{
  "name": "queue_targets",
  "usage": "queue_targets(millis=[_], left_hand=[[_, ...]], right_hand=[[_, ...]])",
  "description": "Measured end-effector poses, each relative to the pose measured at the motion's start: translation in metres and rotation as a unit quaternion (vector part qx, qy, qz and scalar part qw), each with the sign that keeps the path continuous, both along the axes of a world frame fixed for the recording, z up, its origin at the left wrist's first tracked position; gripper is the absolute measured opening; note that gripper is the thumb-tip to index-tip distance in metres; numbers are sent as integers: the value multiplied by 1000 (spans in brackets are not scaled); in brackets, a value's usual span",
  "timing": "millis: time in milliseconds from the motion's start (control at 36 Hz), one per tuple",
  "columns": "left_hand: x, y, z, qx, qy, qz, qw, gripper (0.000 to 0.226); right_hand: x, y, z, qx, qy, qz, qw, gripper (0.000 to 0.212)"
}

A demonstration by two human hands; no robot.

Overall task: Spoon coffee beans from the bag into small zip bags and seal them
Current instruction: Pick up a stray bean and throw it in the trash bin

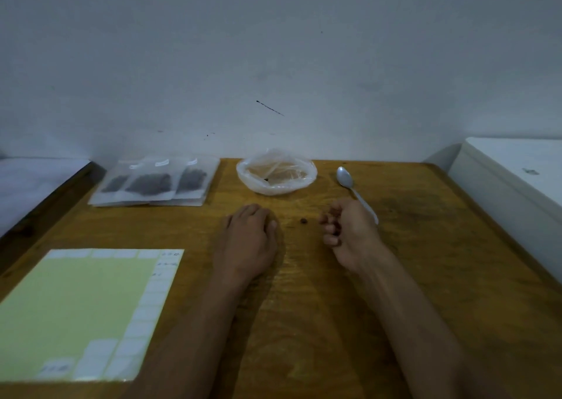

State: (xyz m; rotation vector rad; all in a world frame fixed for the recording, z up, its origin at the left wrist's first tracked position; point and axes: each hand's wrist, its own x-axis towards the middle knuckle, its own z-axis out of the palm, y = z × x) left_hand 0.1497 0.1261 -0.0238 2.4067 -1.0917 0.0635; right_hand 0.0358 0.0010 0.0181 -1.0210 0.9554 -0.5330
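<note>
A clear plastic bag (276,173) lies open at the back of the wooden table (425,246), almost empty, with one or two dark beans inside. Three small zip bags (155,182) holding dark coffee beans lie overlapped at the back left. A metal spoon (355,191) rests on the table to the right of the bag, its handle running past my right hand (346,231). That hand rests loosely curled and holds nothing. My left hand (246,237) lies palm down with relaxed, bent fingers, also holding nothing. A single loose bean (303,221) sits between the two hands.
A yellow-green sheet of white sticker labels (82,310) lies at the near left. A white appliance or cabinet (511,179) stands against the table's right edge. The wall is close behind the table, and a pale surface (33,182) lies beyond the left edge.
</note>
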Motion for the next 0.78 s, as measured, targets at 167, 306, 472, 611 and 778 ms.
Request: queue_targets(millis=[167, 306, 472, 611, 778], left_hand=[[-1, 1, 1, -1, 0, -1, 1000, 32], [0, 0, 1, 4, 4, 4, 1000, 35], [1, 1, 1, 12, 16, 3, 1000, 36], [-1, 1, 2, 13, 18, 2, 1000, 35], [2, 1, -1, 21, 20, 0, 1000, 40]], right_hand=[[20, -6, -19, -435, 224, 103, 866, 15], [19, -7, -32, -555, 301, 158, 759, 26], [19, -5, -35, -538, 289, 135, 780, 17], [19, -4, -35, -523, 300, 119, 789, 17], [9, 0, -32, -518, 310, 116, 788, 39]])
